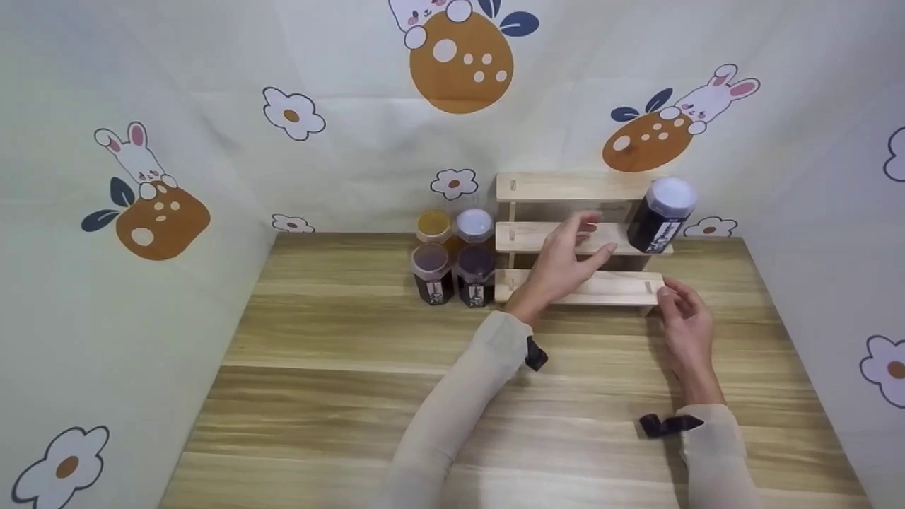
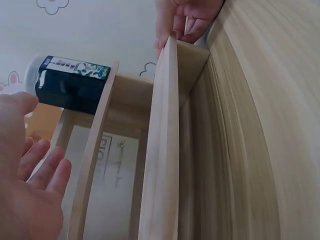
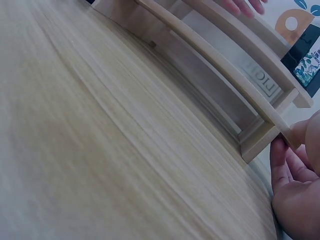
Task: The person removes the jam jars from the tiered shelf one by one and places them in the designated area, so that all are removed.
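A three-tier wooden rack (image 1: 565, 187) stands at the back of the table. A dark jar with a white lid (image 1: 661, 215) sits at the right end of its middle tier, also seen in the left wrist view (image 2: 72, 82). My left hand (image 1: 590, 237) hovers open over the lower tiers with its fingers spread and holds nothing; its palm (image 2: 35, 190) faces the rack (image 2: 160, 150). My right hand (image 1: 668, 293) pinches the right end of the bottom tier between thumb and fingers (image 3: 285, 160); the left wrist view shows those fingers (image 2: 182, 25) wrapped on that end.
A cluster of jars stands left of the rack: a yellow-lidded one (image 1: 433, 226) and a white-lidded one (image 1: 474, 225) behind two dark ones (image 1: 431, 272). The wooden table (image 1: 339, 367) is walled by patterned cloth at the back and sides.
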A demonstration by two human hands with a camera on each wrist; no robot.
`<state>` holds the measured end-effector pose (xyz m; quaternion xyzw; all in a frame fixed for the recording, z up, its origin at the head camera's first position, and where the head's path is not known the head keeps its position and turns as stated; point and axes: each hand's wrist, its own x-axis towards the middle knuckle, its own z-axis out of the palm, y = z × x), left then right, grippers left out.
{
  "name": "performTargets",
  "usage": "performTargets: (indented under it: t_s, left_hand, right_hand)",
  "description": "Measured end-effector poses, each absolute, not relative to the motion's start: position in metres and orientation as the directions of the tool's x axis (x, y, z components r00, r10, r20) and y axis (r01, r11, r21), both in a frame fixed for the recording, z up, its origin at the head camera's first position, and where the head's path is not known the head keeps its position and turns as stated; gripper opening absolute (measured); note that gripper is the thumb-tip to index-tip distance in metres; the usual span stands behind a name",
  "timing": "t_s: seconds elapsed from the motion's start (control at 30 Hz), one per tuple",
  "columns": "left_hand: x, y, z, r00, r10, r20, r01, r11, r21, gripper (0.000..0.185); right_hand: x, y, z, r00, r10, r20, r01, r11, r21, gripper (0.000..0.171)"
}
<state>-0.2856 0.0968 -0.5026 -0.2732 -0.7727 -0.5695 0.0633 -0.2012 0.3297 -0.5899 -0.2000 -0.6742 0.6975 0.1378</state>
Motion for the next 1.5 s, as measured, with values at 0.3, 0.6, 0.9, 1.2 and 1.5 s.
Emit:
performTargets:
  t_s: [0.3, 0.6, 0.9, 1.2, 1.5]
  left_hand:
    - [-0.291, 0.145, -0.495, -0.882, 0.383, 0.275, 0.439, 0.456, 0.774, 0.078]
    - [-0.291, 0.189, -0.485, -0.935, 0.257, 0.243, 0.353, 0.623, 0.699, 0.093]
    - [-0.290, 0.197, -0.488, -0.933, 0.183, 0.308, 0.348, 0.669, 0.656, 0.082]
    - [-0.287, 0.182, -0.493, -0.923, 0.172, 0.344, 0.373, 0.615, 0.694, 0.080]
    - [-0.264, 0.145, -0.496, -0.853, 0.140, 0.503, 0.490, 0.545, 0.680, 0.080]
  right_hand:
    - [-0.199, 0.332, -0.591, -0.879, 0.470, -0.074, 0.063, -0.040, -0.997, 0.044]
    - [-0.199, 0.330, -0.593, -0.893, 0.445, -0.076, 0.066, -0.038, -0.997, 0.046]
    - [-0.200, 0.332, -0.595, -0.886, 0.462, -0.045, 0.061, 0.020, -0.998, 0.043]
    - [-0.202, 0.332, -0.591, -0.884, 0.461, -0.073, 0.096, 0.029, -0.995, 0.044]
    - [-0.202, 0.332, -0.594, -0.888, 0.456, -0.062, 0.059, -0.021, -0.998, 0.043]
